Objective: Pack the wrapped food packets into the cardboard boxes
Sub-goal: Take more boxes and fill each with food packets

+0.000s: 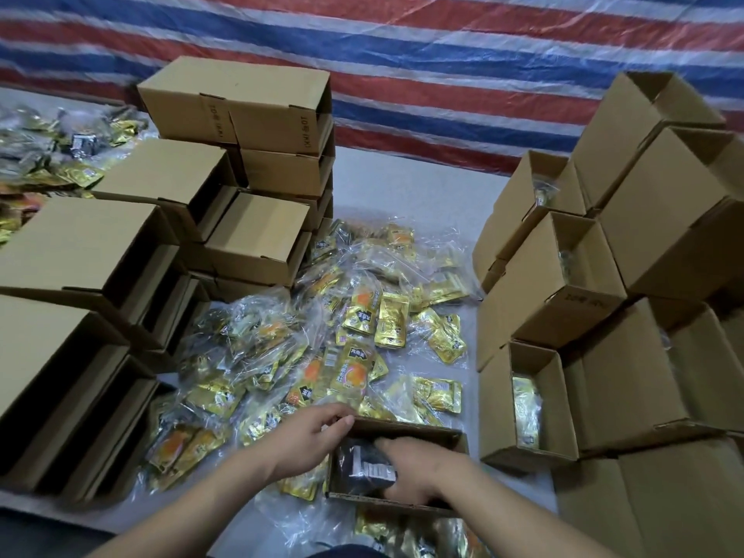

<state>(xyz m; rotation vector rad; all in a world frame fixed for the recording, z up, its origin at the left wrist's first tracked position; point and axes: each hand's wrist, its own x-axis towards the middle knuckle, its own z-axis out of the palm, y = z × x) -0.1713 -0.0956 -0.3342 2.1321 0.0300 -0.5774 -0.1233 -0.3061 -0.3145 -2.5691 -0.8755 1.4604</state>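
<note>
Nearest, one open cardboard box (418, 430) lies on the floor in front of the person; both hands work at it. Right hand (418, 463) is down inside the box, fingers pressed on a dark packet (364, 465) with a white label; whether the fingers curl round it or only press flat I cannot tell. Left hand (308, 434) rests at the box's left far corner, fingers curled over the rim, thumb side toward the pile.

Just beyond and to the left, one loose heap of gold packets (354, 312) in clear wrap, spread over the pale floor (402, 183); too many and too overlapped to count; some show an orange print, some lie under the near box's front edge.

Right side: one group of filled or part-filled boxes (563, 283), mouths up or tilted toward the camera; about eight visible, stacked in steps; nearest of these, one box (527, 400) with gold packets showing inside, standing just beside the working box.

Left side: stacks of empty boxes (257, 239) lying on their sides, openings turned right; roughly ten counted, upper ones clear, lower ones partly hidden.

Far left, a second scatter of packets (52, 155) behind the stacks; blurred, uncounted.

Farthest, one striped tarpaulin (402, 54), red, white and blue, across the back.
</note>
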